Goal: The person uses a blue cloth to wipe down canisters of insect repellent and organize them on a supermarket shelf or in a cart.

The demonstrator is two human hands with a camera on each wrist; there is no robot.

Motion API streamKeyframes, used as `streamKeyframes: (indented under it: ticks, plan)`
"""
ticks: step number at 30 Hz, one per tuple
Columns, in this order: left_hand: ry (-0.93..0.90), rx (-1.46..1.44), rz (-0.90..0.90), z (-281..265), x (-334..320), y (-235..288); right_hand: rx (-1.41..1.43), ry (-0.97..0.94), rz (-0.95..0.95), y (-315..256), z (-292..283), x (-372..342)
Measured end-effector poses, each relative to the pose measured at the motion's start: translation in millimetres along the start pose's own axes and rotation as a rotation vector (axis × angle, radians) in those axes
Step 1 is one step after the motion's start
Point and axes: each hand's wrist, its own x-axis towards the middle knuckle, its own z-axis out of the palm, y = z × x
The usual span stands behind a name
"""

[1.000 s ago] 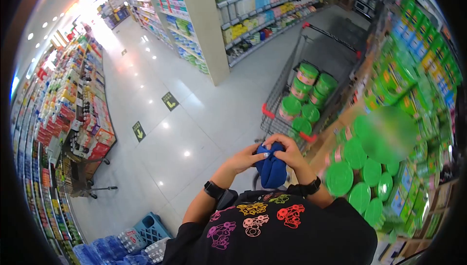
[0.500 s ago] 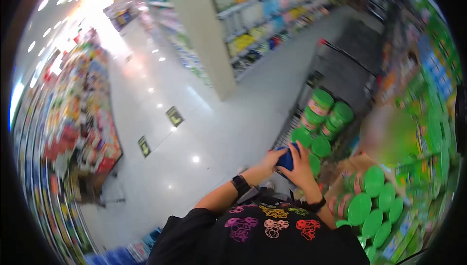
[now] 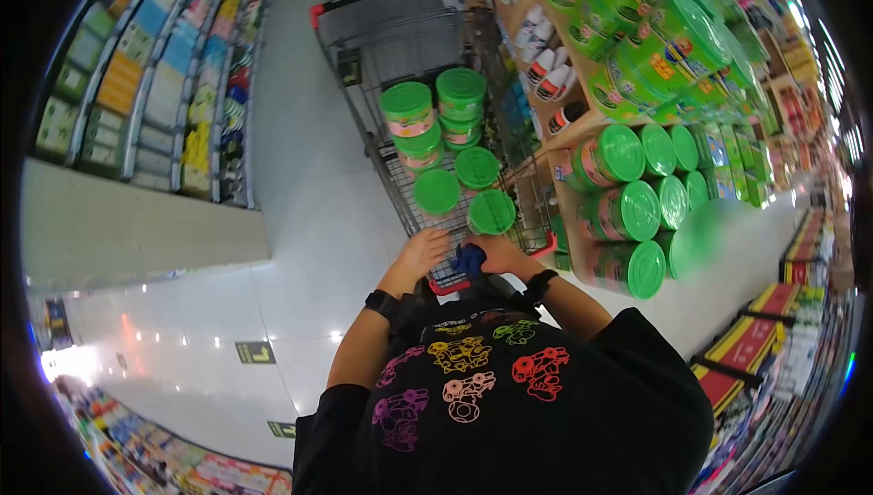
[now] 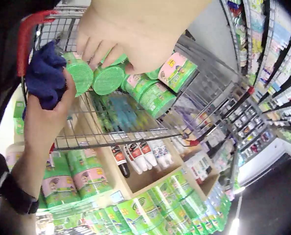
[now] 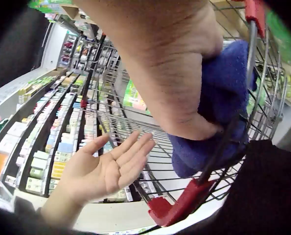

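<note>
My right hand (image 3: 502, 255) grips a crumpled dark blue cloth (image 3: 469, 260) at the near end of a wire shopping cart (image 3: 400, 188). In the right wrist view the cloth (image 5: 216, 103) bunches under the curled fingers, close against the cart's wire rim. My left hand (image 3: 424, 251) is a little to the left, over the same end of the cart and apart from the cloth. Its palm and spread fingers show in the right wrist view, holding nothing. Several green-lidded tubs (image 3: 436, 191) with pink labels lie in the cart just beyond both hands, some stacked.
On the right, a wooden display (image 3: 582, 131) holds more green-lidded tubs (image 3: 640, 211) and green packages (image 3: 664, 40). Shelves of bottles and boxes (image 3: 155, 59) line the left, ending at a pale pillar (image 3: 136, 222). Tiled floor (image 3: 318, 213) runs between the pillar and the cart.
Both hands held the blue cloth before; the left has let go and moved apart. The head view has turned right, so the cart now lies straight ahead with the hands at its near end.
</note>
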Motion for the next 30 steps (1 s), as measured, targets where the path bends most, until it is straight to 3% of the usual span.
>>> streamKeyframes:
  ticks: [2, 3, 7, 11, 14, 15, 17, 18, 21, 24, 26, 28, 30]
  plan:
    - [0.103, 0.068, -0.003, -11.0, 18.8, -2.2, 0.091, -0.08, 0.185, 16.0, 25.3, -4.8]
    - [0.102, 0.103, -0.035, -16.6, 26.0, -4.7, 0.137, 0.031, 0.149, 14.5, 31.4, -9.7]
    - [0.14, 0.239, -0.13, -15.6, 52.6, -13.5, 0.051, 0.087, 0.207, 9.1, 36.1, -14.3]
    - [0.151, 0.227, -0.222, -10.7, 70.0, -11.5, -0.001, -0.175, 0.346, 10.7, 34.1, 2.2]
    - [0.23, 0.064, -0.304, 2.5, 78.2, 14.5, -0.032, -0.448, 0.262, 9.6, 14.7, 40.9]
    - [0.255, 0.027, -0.308, -1.2, 89.9, 28.9, -0.012, -0.434, 0.187, 13.2, 5.0, 56.5]
    - [0.13, -0.045, -0.172, -20.0, 118.9, 65.1, 0.141, -0.364, 0.241, 32.1, -18.8, 99.6]
    - [-0.016, -0.078, -0.034, -31.6, 131.5, 83.9, 0.179, -0.318, 0.323, 36.2, -36.3, 122.9]
    - [0.328, 0.11, 0.262, 19.3, 95.2, 169.2, 0.352, -0.097, 0.527, 38.2, -90.2, 183.0]
    - [0.488, 0.038, 0.325, 7.5, 114.8, 213.0, 0.246, 0.221, 0.44, 64.9, -94.6, 239.7]
    - [0.55, -0.092, 0.297, 16.2, 123.8, 240.2, 0.259, 0.194, 0.389, 73.8, -101.1, 266.1]
    - [0.388, 0.1, 0.429, -4.0, 140.8, 246.9, 0.337, 0.161, 0.346, 72.3, -112.9, 281.4]
    - [0.557, -0.12, 0.398, -11.1, 162.6, 263.1, 0.484, 0.13, 0.31, 67.0, -125.4, 289.8]
